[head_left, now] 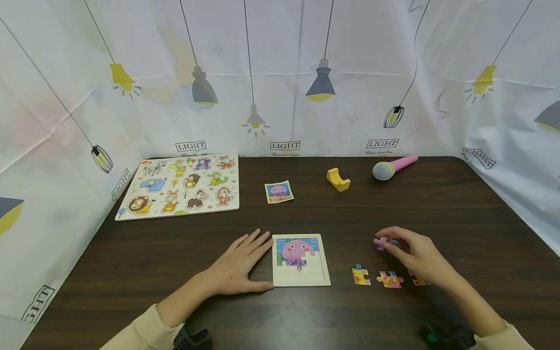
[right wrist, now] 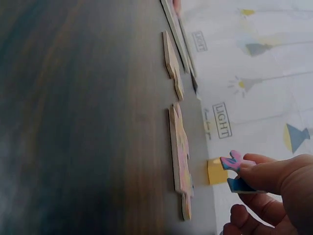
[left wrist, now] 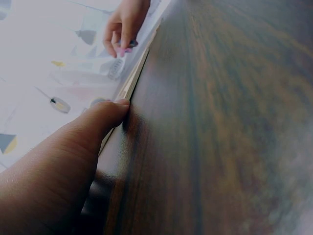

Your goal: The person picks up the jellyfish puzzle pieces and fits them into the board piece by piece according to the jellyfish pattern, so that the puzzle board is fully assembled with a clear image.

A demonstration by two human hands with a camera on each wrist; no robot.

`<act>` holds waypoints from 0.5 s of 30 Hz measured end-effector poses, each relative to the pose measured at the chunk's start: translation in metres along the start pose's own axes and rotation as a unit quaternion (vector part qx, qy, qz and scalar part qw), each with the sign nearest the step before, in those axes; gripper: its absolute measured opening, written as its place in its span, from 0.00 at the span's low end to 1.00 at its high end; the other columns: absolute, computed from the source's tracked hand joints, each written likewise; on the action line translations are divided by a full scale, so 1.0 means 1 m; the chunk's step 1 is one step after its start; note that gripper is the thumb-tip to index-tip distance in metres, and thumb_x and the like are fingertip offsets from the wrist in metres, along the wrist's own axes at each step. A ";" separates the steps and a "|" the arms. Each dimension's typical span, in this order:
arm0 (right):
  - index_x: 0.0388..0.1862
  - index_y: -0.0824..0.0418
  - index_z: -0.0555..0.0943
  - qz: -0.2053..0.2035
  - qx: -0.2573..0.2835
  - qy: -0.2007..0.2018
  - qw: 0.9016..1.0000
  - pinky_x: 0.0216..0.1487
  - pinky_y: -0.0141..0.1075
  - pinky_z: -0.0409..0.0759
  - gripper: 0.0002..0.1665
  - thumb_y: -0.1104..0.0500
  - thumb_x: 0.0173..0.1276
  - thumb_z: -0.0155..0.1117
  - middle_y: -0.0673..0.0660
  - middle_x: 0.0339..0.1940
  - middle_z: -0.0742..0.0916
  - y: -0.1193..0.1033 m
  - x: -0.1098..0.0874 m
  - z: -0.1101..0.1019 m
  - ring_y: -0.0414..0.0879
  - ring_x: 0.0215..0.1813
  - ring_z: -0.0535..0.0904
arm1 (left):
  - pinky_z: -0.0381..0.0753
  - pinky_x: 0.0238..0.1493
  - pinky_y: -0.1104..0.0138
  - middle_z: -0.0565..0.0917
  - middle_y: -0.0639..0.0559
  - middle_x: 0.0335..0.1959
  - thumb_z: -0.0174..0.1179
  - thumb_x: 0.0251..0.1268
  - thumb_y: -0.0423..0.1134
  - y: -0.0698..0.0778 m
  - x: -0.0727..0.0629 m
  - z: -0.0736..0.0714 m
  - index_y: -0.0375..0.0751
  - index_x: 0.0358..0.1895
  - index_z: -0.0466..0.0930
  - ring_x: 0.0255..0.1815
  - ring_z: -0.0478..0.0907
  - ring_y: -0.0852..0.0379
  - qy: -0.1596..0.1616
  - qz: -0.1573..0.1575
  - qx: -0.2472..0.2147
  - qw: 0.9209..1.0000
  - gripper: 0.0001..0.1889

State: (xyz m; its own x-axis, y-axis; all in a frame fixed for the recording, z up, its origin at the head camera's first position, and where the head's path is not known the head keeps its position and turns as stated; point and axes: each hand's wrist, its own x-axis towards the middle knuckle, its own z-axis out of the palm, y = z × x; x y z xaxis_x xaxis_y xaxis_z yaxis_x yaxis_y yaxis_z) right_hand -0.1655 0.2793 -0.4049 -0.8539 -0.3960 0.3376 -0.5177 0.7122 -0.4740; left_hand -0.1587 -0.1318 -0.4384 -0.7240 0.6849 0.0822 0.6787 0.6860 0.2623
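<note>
Cream sleeves [head_left: 146,330], left grip [head_left: 239,265] spread against left edge of jellyfish puzzle [head_left: 302,277], right grip [head_left: 415,250] pinching pink-blue piece [head_left: 381,243] at fingertips

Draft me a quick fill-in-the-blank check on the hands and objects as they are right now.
1. The pinched puzzle piece is in the person's ____ hand.
2. In the head view, the left hand touches the puzzle frame along its ____ edge.
3. In the head view, the yellow block lies between the small picture card and the pink-handled ____.
4. The large board pictures a lion, an elephant and other ____.

Missing words: right; left; microphone; animals.
</note>
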 end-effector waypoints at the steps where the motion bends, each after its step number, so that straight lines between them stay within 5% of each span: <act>1: 0.46 0.55 0.78 0.000 0.003 -0.001 1.000 0.22 0.28 0.68 0.12 0.64 0.63 0.61 0.48 0.34 0.83 -0.002 0.001 0.001 0.37 0.24 0.69 | 0.41 0.68 0.54 0.47 0.50 0.73 0.41 0.54 0.74 0.000 0.000 0.000 0.44 0.73 0.47 0.73 0.38 0.51 0.000 0.000 0.000 1.000 0.49; 15: 0.46 0.58 0.79 -0.047 0.038 -0.014 0.998 0.34 0.31 0.77 0.13 0.67 0.62 0.61 0.46 0.39 0.84 -0.027 0.021 0.015 0.35 0.33 0.76 | 0.41 0.68 0.54 0.47 0.50 0.73 0.41 0.54 0.74 0.000 0.000 0.001 0.44 0.73 0.47 0.73 0.38 0.51 0.001 0.001 0.000 1.000 0.49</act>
State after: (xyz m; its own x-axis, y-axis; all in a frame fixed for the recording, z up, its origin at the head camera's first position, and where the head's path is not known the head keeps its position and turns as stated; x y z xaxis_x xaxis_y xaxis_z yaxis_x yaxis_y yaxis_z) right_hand -0.1700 0.2435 -0.3972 -0.8019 -0.4759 0.3613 -0.5974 0.6254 -0.5020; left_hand -0.1582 -0.1319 -0.4392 -0.7226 0.6860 0.0848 0.6805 0.6845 0.2613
